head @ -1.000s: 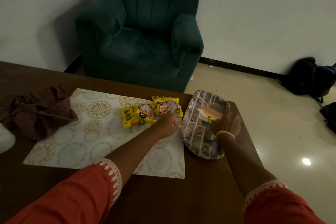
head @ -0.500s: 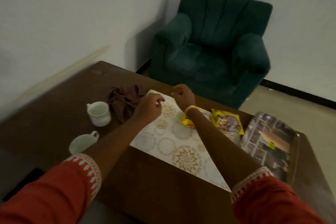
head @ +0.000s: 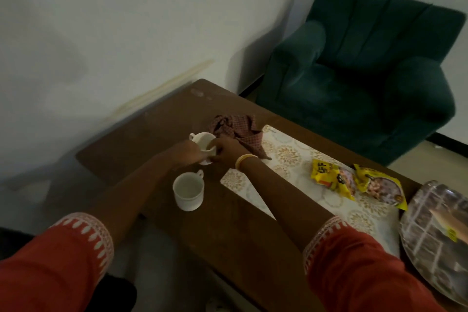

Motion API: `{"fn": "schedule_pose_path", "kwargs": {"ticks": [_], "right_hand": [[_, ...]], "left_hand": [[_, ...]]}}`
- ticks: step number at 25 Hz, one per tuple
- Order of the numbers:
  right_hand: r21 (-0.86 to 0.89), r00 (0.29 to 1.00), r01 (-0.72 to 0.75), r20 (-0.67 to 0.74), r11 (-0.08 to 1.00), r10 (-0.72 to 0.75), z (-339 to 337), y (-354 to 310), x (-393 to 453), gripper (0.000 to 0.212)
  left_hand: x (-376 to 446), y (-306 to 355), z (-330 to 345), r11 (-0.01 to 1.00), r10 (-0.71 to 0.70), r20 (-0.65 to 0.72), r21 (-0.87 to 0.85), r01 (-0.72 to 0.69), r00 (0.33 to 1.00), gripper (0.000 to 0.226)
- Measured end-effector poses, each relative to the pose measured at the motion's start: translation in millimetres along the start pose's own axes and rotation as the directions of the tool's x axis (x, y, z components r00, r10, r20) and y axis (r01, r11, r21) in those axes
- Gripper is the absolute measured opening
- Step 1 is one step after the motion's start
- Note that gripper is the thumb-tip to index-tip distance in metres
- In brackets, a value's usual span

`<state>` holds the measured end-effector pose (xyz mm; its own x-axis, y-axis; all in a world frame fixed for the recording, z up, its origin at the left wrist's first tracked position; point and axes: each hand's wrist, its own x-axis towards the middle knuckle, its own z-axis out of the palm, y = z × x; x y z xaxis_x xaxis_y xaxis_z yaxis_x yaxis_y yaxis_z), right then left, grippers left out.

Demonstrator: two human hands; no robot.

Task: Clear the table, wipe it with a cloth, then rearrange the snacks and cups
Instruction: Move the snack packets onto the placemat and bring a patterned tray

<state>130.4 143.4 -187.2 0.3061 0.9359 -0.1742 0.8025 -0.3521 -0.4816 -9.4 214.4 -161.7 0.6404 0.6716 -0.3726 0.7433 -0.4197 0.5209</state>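
Note:
Both hands meet at the far white cup on the dark wooden table. My left hand grips its left side and my right hand, with a yellow bangle, holds its right side. A second white cup stands alone just nearer to me. Behind the hands lies a crumpled checked cloth, partly on the patterned placemat. Two yellow snack packets rest on the mat's right part.
A shiny tray holding a pack sits at the table's right end. Beyond the table's far edge stands a dark green armchair. A pale wall runs along the left side of the table.
The view has swung left. Both hands moved from the snacks and tray, past the mat's corner, to the far cup and now hold it.

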Motion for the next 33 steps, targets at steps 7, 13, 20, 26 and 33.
{"fn": "schedule_pose_path", "kwargs": {"ticks": [7, 13, 20, 26, 33], "right_hand": [[0.261, 0.960, -0.043, -0.256, 0.964, 0.112, 5, 24, -31, 0.024], [0.171, 0.845, -0.044, -0.520, 0.984, 0.129, -15, 92, -116, 0.028], [-0.043, 0.741, -0.189, -0.662, 0.981, 0.114, -50, 194, -264, 0.030], [-0.111, 0.696, -0.411, -0.679, 0.905, 0.233, -58, 246, -343, 0.037], [-0.173, 0.695, -0.447, -0.684, 0.878, 0.219, -49, 259, -356, 0.037]], "left_hand": [[13, -19, -8, 0.955, 0.127, 0.476, 0.178, -0.236, 0.870, 0.048], [16, 47, 24, 0.939, 0.313, 0.412, -0.001, -0.343, 0.856, 0.045], [0, 171, 113, 0.929, 0.370, 0.514, -0.179, -0.325, 0.774, 0.044], [-19, 243, 182, 0.914, 0.405, 0.560, -0.217, -0.343, 0.723, 0.032], [-19, 249, 216, 0.916, 0.402, 0.539, -0.222, -0.335, 0.740, 0.037]]}}
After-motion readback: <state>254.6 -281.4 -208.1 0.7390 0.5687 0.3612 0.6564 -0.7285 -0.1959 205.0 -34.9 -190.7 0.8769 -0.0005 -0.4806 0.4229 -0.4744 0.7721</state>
